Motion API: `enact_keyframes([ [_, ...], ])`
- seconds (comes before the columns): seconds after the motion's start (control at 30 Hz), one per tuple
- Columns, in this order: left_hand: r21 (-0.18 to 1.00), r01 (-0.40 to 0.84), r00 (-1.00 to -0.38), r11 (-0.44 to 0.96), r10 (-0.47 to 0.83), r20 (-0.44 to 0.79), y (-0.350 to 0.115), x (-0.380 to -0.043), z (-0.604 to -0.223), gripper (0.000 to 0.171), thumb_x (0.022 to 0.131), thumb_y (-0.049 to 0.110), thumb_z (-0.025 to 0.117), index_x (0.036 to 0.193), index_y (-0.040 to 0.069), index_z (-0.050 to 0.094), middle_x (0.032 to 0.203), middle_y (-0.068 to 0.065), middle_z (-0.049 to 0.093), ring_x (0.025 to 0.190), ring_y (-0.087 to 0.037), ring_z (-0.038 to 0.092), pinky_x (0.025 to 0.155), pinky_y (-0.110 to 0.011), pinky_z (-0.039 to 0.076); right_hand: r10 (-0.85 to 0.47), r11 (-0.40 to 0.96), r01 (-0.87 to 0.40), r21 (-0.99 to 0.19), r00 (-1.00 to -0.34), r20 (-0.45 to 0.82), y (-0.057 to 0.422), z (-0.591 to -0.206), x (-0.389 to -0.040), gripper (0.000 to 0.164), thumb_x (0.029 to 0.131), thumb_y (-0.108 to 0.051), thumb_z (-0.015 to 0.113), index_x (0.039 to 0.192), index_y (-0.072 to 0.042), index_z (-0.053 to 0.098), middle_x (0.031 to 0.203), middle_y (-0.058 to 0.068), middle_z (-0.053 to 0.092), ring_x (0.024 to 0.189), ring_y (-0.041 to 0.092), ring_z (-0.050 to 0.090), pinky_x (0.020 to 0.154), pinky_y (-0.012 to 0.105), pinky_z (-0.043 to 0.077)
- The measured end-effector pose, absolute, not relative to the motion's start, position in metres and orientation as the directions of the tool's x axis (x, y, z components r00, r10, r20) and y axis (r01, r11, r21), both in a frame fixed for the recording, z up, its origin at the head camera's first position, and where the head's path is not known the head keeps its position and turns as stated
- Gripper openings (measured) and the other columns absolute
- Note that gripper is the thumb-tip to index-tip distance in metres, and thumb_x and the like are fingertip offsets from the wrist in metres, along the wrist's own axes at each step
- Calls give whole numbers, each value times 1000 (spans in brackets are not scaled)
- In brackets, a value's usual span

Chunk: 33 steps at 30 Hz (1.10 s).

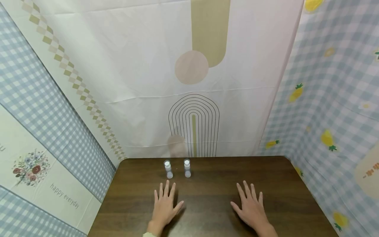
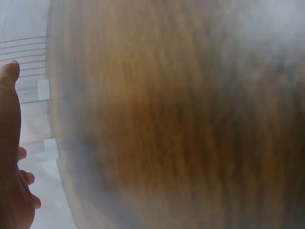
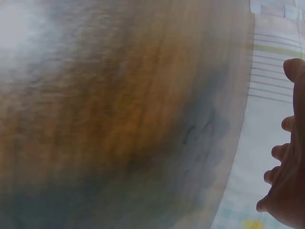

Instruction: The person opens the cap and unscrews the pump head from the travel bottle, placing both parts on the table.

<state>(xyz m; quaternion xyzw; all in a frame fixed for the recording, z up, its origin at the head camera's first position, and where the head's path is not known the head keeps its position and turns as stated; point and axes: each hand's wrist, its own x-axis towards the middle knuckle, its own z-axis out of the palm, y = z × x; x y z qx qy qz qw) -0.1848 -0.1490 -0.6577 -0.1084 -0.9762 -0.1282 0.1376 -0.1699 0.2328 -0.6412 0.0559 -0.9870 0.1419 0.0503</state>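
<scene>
Low in the frame, the table point(image 1: 213, 204) looks smooth, faintly glossy wood; the left bottle point(image 1: 168, 170) and right bottle point(image 1: 187, 169) look see-through, glass or plastic; the curtain point(image 1: 142, 65) above is matt, creased cloth.

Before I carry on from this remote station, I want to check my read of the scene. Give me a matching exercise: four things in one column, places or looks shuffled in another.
Things
1. left grip
2. table
3. left container
4. right grip

Places and looks
A. small, clear and white, just beyond the other hand-side item's spread fingertips on the left
B. fingers spread, right of centre in the head view
C. dark brown, wood-grained
D. fingers spread, left of centre in the head view

Pairs: 1-D, 2-C, 3-A, 4-B
</scene>
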Motion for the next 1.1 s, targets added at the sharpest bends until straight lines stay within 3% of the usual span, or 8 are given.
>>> enact_keyframes([
  [0.63,302,177,-959,937,95,268,-171,-214,-636,75,97,46,67,150,-4,46,156,-29,43,141,-52,43,111,-69,37,-226,929,-247,-275,-968,106,196,-621,-186,81,97,-56,63,162,-17,34,168,18,28,152,48,29,112,77,26],
  [1.1,540,107,-979,835,-7,205,-180,-245,-637,78,98,38,68,149,-14,39,149,-37,45,139,-52,45,115,-60,37,-270,904,-286,-317,-958,93,159,-605,-190,81,98,-62,55,163,-19,31,169,15,26,154,44,28,115,72,28],
])
